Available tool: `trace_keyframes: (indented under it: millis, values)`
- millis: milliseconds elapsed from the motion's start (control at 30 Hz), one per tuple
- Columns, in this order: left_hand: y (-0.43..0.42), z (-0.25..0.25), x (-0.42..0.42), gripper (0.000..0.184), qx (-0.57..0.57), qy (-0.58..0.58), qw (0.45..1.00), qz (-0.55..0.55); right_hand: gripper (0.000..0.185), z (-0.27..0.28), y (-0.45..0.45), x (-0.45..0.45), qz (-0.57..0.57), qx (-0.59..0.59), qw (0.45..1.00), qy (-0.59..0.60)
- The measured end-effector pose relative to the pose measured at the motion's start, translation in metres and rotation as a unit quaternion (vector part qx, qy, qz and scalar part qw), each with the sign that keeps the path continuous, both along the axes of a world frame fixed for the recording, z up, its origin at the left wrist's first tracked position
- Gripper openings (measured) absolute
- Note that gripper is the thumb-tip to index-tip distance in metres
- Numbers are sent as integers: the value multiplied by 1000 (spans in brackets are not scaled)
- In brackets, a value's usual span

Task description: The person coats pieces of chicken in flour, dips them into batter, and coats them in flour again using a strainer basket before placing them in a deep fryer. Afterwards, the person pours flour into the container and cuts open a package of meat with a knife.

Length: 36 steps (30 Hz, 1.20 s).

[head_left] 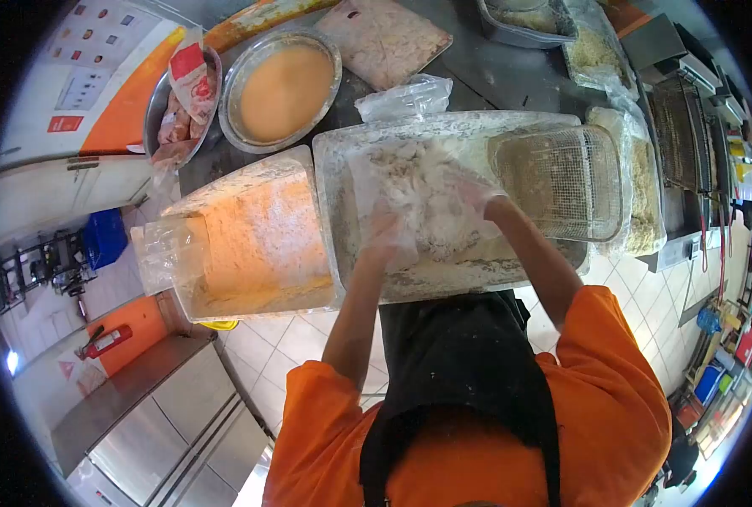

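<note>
Large tub (328, 190): open-topped; left hand (382, 226) and right hand (480, 198) crowd the middle, wire basket (570, 182) blocks the right end.
Small tub (262, 306): reachable from above; plastic bag (169, 253) covers left end.
Far side: metal bowl (230, 106) stands close.

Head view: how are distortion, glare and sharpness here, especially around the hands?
Head view: strong fisheye bending, with black corners; head view: a small glare spot near the left edge, and a bluish-white flare at lower right; head view: left hand and right hand look soft and pale against the white powder, their outlines hard to trace.
</note>
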<state>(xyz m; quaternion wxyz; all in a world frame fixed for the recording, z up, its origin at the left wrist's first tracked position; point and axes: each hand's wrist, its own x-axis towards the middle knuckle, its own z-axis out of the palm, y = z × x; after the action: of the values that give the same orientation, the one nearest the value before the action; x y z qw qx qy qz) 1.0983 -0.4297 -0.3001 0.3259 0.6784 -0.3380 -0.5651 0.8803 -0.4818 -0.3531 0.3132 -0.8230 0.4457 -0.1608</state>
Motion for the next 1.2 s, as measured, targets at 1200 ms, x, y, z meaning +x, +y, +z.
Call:
trace_keyframes:
  millis: [1200]
  values:
    - [-7,32,-23,51,-149,-45,988,-23,44,37,-22,33,-97,283,950,87]
